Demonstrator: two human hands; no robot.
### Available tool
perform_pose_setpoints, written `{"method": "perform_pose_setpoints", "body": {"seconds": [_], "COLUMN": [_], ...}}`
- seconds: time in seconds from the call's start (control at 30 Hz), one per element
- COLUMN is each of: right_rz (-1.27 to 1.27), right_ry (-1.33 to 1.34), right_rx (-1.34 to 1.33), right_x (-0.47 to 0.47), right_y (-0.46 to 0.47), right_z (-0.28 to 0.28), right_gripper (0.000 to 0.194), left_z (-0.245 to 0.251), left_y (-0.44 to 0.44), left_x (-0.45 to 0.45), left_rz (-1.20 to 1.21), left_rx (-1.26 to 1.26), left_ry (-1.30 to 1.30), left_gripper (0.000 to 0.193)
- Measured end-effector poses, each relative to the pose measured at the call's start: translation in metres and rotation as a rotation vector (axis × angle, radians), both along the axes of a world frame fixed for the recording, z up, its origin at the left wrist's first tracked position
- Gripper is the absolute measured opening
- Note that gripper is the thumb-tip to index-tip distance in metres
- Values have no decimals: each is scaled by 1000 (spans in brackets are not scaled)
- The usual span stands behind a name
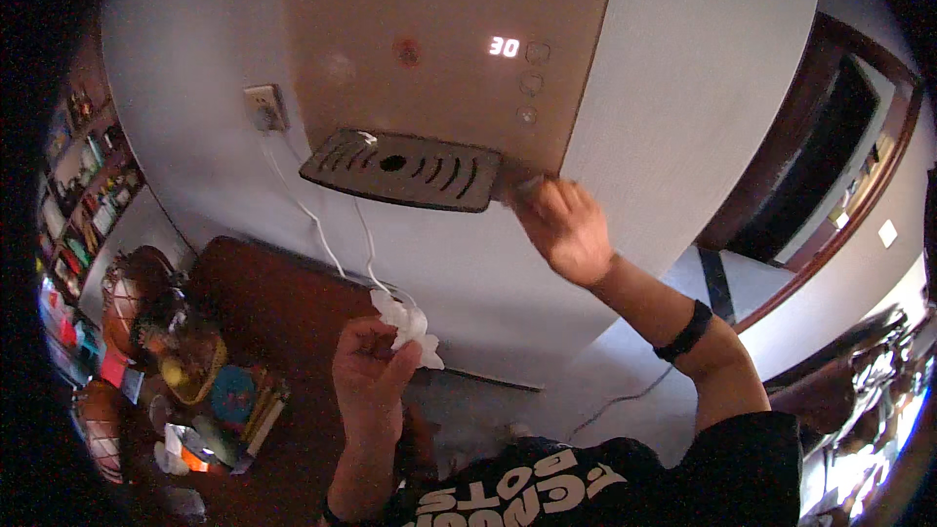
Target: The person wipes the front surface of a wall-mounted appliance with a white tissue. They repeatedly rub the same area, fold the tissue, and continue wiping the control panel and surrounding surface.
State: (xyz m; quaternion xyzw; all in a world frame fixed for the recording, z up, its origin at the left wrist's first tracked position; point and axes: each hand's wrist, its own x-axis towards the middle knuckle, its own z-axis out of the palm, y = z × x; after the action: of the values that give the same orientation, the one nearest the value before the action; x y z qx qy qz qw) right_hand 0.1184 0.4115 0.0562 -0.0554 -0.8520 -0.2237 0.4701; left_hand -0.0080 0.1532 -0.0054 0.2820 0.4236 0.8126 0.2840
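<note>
My left hand (371, 373) pinches a crumpled white tissue (410, 323) between thumb and fingers, below a wall-mounted water dispenser (446, 95). From the dispenser's lower edge juts a drip tray (373, 176) with curved slots and a dark round hole. Close by the tray's right end is my right hand (567, 230), its fingers curled and blurred. A small greyish patch shows at those fingertips; I cannot tell whether it is a held thing. Lit digits (504, 47) and several round touch buttons (531, 83) mark the dispenser's front panel.
A wall socket (265, 108) with a plug and white cords (300, 205) is left of the tray. Below stands a dark red wooden table (256, 293) bearing a yellow basket (194, 373), books (263, 417) and a blue round thing (233, 391). Crowded shelves (80, 212) line the far left.
</note>
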Motion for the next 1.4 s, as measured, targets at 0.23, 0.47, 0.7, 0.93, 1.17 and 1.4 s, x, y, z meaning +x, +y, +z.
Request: {"method": "perform_pose_setpoints", "body": {"seconds": [0.23,0.47,0.7,0.93,1.17,1.4], "right_rz": [162,104,94,247,208,232], "right_ry": [-101,68,225,320,192,271], "right_rx": [-171,-690,-835,-1274,-938,-1269], "right_x": [36,83,108,91,82,101], "right_y": [-8,-20,-2,3,5,11], "right_z": [-59,-110,-144,-158,-165,-185], "right_gripper": [25,12,20,21,21,18], "left_z": [85,178,176,143,189,179], "left_y": [13,88,157,155,150,151], "left_x": [-47,-144,-132,-76,-117,-103], "left_rz": [193,510,602,408,798,749], "left_rx": [-27,-127,88,-38,-104,-150], "left_ry": [639,778,857,1230,1173,1121], "left_gripper": [28,23,12,15,5,10]}}
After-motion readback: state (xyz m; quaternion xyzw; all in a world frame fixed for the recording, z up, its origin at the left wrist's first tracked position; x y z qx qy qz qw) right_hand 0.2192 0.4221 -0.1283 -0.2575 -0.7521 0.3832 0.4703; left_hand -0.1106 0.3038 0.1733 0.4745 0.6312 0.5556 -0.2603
